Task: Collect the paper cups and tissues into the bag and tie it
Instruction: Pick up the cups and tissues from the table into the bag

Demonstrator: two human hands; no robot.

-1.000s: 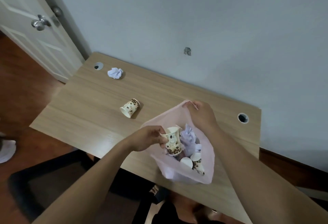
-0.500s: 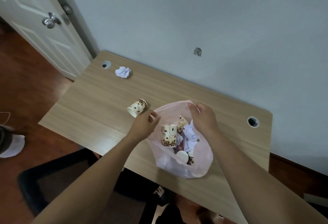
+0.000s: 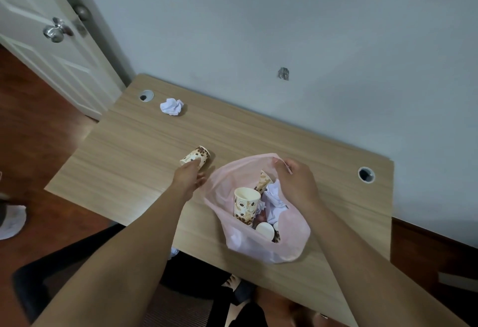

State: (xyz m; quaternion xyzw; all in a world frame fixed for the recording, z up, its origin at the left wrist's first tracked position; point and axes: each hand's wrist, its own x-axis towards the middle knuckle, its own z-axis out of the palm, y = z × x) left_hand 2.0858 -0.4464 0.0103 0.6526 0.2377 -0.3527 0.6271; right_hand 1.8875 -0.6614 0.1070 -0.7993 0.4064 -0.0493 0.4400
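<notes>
A pink plastic bag [image 3: 289, 244] lies open on the wooden desk [image 3: 124, 156]. Inside it are several coffee-bean-patterned paper cups, one upright [image 3: 245, 205], and crumpled white tissues [image 3: 275, 197]. My right hand [image 3: 294, 181] pinches the bag's far rim and holds it up. Another patterned paper cup [image 3: 197, 155] lies on its side left of the bag. My left hand [image 3: 188, 175] reaches over it, fingertips touching the cup's near side. A crumpled white tissue [image 3: 170, 106] sits near the desk's far left corner.
Two cable holes pierce the desk, one at the far left [image 3: 146, 95] and one at the right [image 3: 366, 174]. A white door [image 3: 46, 42] stands open at the left. The desk backs onto a grey wall. A dark chair [image 3: 51, 282] is below the front edge.
My left hand released a cup into the bag, where it now stands upright, then moved left to the cup lying on the desk. My right hand kept holding the bag's rim.
</notes>
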